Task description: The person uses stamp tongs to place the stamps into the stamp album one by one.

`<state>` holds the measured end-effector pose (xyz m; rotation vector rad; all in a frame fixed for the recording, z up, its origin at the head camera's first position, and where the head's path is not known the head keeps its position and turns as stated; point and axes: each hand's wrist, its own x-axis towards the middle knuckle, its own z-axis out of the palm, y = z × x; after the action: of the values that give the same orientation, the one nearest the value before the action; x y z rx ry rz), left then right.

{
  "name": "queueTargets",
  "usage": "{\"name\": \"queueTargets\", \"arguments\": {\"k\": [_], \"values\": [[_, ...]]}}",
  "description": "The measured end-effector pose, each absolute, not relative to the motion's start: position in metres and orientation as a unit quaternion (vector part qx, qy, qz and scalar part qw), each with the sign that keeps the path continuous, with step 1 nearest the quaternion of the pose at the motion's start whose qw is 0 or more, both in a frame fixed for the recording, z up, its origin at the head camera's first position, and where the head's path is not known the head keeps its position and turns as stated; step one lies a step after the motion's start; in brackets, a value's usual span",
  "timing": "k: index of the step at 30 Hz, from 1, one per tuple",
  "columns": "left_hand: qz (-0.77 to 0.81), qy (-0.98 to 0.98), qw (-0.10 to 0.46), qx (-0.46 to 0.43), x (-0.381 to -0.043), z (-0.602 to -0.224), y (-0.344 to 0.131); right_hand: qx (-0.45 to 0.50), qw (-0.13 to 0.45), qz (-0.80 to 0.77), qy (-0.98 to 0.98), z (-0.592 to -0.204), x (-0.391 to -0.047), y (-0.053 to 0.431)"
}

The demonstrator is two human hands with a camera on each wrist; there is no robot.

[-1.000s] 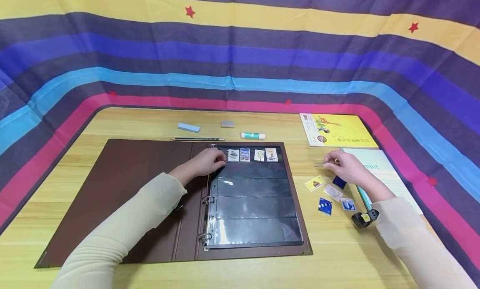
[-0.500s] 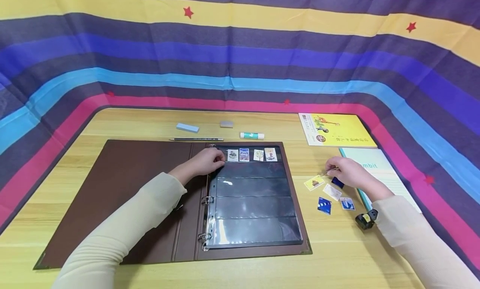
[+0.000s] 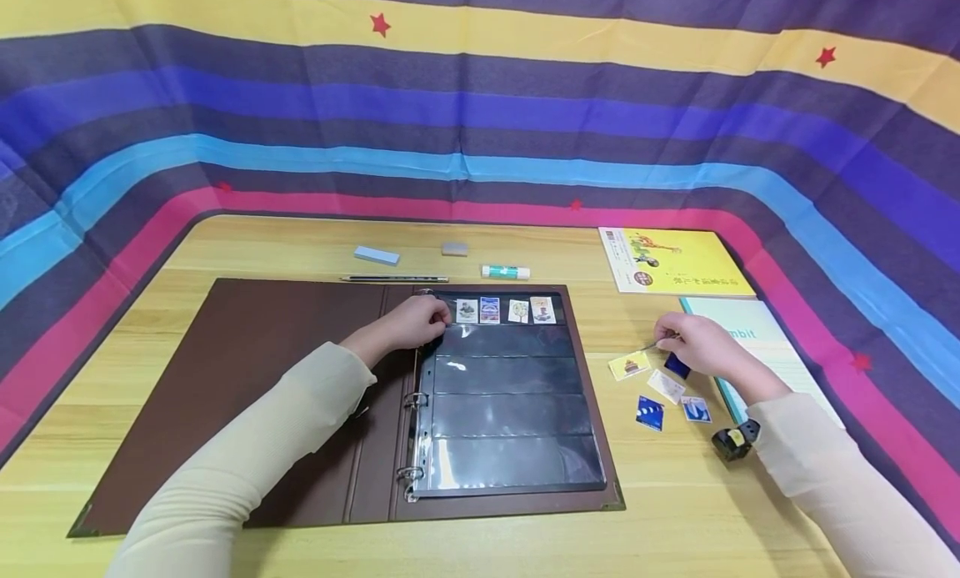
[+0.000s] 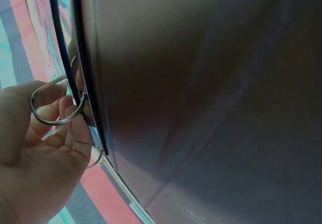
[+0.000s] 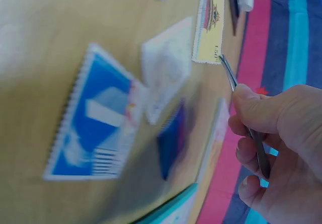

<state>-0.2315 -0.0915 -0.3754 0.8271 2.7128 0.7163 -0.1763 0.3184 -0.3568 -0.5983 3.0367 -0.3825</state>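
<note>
The yellow stamp (image 3: 630, 364) lies on the worktop (image 3: 675, 511) near loose stamps (image 3: 665, 386), tweezers (image 5: 261, 156) at its corner, pinched by the right hand (image 3: 701, 344) in a narrow grip, while the left hand (image 3: 408, 322) (whether its grip pinches anything, I cannot tell) rests at the upper ringed edge of the binder's pocket page (image 3: 510, 415).

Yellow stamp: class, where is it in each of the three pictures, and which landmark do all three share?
Head: the yellow stamp lies right of the album, below and left of the right hand.
Left wrist: not in it.
Right wrist: the yellow stamp is right of centre, cut off by the top edge; the tweezers point at its lower corner.
Shared landmark: the striped cloth.
</note>
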Motion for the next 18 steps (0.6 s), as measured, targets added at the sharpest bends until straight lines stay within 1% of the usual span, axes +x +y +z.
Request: {"name": "queueTargets", "arguments": {"k": [6, 10, 18], "values": [[0.260, 0.917, 0.118, 0.280, -0.233, -0.376, -0.092, -0.200, -0.016, -0.156, 0.967, -0.343, -0.182, 0.314], [0.270, 0.916, 0.134, 0.266, -0.233, -0.374, -0.092, -0.209, -0.027, -0.179, 0.961, -0.331, -0.189, 0.300], [0.263, 0.919, 0.144, 0.256, -0.235, -0.373, -0.089, -0.208, -0.044, -0.204, 0.956, -0.322, -0.212, 0.235]]}}
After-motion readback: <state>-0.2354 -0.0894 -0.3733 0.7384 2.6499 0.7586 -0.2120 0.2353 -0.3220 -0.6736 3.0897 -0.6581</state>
